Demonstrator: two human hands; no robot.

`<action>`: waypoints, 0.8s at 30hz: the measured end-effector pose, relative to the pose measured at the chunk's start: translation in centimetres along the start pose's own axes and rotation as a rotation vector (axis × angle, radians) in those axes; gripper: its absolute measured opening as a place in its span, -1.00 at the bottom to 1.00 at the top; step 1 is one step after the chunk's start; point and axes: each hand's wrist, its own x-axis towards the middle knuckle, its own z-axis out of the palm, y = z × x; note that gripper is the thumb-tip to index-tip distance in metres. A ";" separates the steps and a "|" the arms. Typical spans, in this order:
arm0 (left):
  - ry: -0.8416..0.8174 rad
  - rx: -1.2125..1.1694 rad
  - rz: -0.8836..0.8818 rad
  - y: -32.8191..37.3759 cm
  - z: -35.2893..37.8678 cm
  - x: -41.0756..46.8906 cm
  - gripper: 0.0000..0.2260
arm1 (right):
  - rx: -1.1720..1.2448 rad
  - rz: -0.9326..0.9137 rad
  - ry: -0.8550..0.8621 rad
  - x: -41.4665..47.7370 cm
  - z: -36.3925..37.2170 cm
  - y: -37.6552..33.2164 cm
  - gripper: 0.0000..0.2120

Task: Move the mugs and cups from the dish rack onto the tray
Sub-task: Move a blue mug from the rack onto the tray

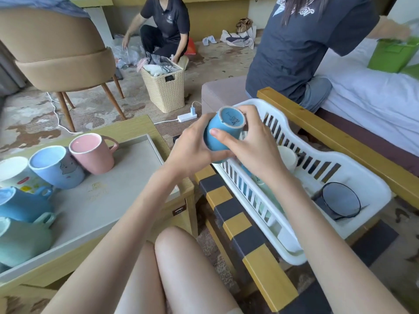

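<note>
Blue mug (221,132), base up, sits in your two-handed grip above the dish rack (353,177). Your left hand (192,150) and right hand (251,141) both clasp it. Five mugs stand on the tray (127,177).

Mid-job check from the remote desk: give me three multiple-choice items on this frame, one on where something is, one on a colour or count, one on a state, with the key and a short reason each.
1. Where is the pink mug?
A. On the tray, at its far end
B. In the dish rack
C. On the carpet

2. What colour is the cup that both hands hold?
A. White
B. Blue
C. Yellow

3. How is the held cup turned?
A. Upright, mouth up
C. Lying flat on the tray
B. Tipped over, base up toward the camera

Key:
1 A: the pink mug stands on the tray, beyond the other mugs.
2 B: the cup between the left hand and the right hand is blue.
3 B: its round base with a printed mark faces the camera, above the dish rack.
</note>
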 end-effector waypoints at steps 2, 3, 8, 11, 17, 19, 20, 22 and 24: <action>-0.004 -0.039 -0.024 -1.5 -1.7 -1.2 -0.31 | 0.065 -0.013 -0.056 -0.1 2.0 -0.5 -0.50; -0.002 -0.049 -0.042 -2.3 -2.6 -1.9 -0.27 | 0.086 -0.021 -0.095 -0.1 3.0 -0.6 -0.50; 0.040 -0.007 -0.186 -7.0 -5.7 -5.7 -0.32 | 0.180 -0.065 -0.296 -0.5 9.1 -0.9 -0.46; 0.046 0.015 -0.254 -10.2 -6.8 -7.5 -0.32 | 0.170 -0.089 -0.359 -0.5 12.6 -0.7 -0.44; 0.036 0.130 -0.321 -15.1 -7.8 -9.0 -0.28 | 0.096 -0.096 -0.407 0.0 18.1 0.4 -0.48; 0.066 0.167 -0.353 -16.3 -7.7 -9.4 -0.27 | 0.055 -0.096 -0.415 0.2 19.4 0.7 -0.49; 0.076 0.174 -0.369 -16.8 -7.6 -9.5 -0.28 | 0.043 -0.102 -0.417 0.3 20.0 0.8 -0.49; 0.082 0.186 -0.392 -17.7 -7.5 -9.7 -0.29 | 0.009 -0.121 -0.418 0.5 21.1 0.9 -0.50; 0.076 0.189 -0.391 -18.5 -7.6 -9.8 -0.30 | -0.039 -0.142 -0.416 0.6 21.9 1.0 -0.49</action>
